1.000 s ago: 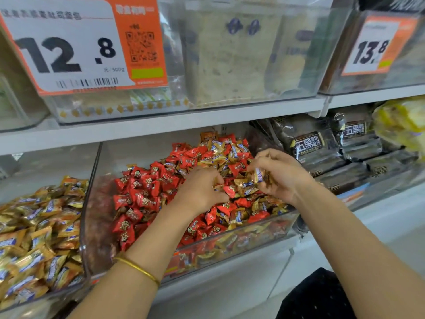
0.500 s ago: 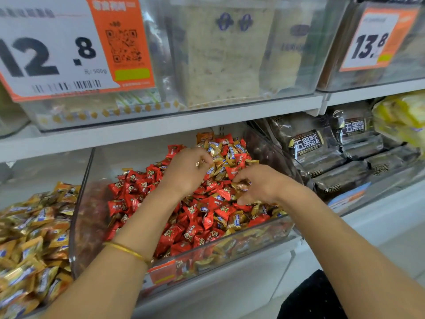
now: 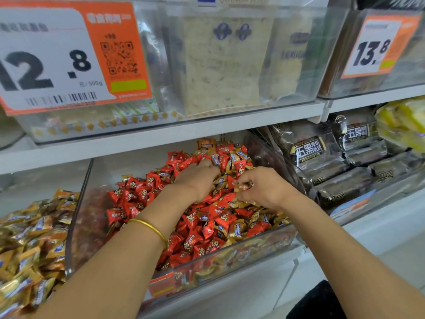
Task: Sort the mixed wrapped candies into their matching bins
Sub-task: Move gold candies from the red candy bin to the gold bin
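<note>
1. Red candies [image 3: 138,192] and gold candies [image 3: 236,229] are seen heaped together in the middle bin [image 3: 230,256]. A gold-only pile [image 3: 30,238] lies just beyond its clear left wall. The sorting is judged to be far from finished.
2. Change is noted. A second ago the left hand [image 3: 197,178] was planted in the middle of the heap; now it has been carried up to the back, where gold wrappers are clustered among the red. The right hand [image 3: 264,187], held raised before, has been brought down onto the right side of the heap.
3. What that means: the picking has been shifted to the back cluster. Nothing has yet been taken across to the left, so the gathering stage is judged to be under way.
4. Left fingers [image 3: 207,163]: they are bent and dug into the wrappers, with the tips hidden. Whether anything is gripped cannot be told.
5. Right fingers [image 3: 248,174]: they are drawn in tight against the thumb, and a gold candy [image 3: 243,186] is pinched between them, just above the heap.
6. A gold bracelet [image 3: 149,226] is worn on the left wrist, well clear of the candies.
7. Next, a carry to the left over the clear wall would be called for. Slick wrappers may be dropped back among the red on the way.
</note>
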`<state>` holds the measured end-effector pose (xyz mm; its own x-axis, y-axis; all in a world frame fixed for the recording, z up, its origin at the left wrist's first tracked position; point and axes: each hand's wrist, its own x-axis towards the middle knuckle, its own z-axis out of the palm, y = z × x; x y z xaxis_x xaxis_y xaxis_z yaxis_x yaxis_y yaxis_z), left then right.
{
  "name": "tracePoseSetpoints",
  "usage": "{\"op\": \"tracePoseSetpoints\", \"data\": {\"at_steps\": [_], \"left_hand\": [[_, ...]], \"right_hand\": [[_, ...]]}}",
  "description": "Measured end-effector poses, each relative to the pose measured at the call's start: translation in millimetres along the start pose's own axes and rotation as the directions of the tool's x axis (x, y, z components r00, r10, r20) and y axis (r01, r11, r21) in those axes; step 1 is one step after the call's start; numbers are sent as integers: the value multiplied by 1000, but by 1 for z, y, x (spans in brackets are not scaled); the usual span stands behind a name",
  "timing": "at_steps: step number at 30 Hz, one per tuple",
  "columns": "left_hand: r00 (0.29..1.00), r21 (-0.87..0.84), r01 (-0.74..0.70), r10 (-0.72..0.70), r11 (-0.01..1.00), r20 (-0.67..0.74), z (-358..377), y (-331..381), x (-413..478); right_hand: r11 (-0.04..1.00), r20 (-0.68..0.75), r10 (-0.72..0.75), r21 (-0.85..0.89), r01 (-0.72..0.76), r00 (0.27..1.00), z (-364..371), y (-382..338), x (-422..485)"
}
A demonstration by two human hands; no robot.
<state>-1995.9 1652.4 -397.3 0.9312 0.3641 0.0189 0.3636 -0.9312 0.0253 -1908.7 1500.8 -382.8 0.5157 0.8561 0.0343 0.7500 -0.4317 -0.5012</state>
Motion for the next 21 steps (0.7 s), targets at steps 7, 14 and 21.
{"op": "tracePoseSetpoints", "data": {"at_steps": [7,14,21], "left_hand": [[998,-82,-12,7,997,-59,-1,-4,-20],[960,-948,170,-264,268,97,-42,-20,-67],[925,-946,291,-210,-142,316,-74,-40,-135]], "right_hand": [[865,-74,187,485,-128,980,-9,0,-7],[440,124,232,871,-218,965,-14,-24,-12],[136,301,121,939,-316,946,6,-80,-15]]}}
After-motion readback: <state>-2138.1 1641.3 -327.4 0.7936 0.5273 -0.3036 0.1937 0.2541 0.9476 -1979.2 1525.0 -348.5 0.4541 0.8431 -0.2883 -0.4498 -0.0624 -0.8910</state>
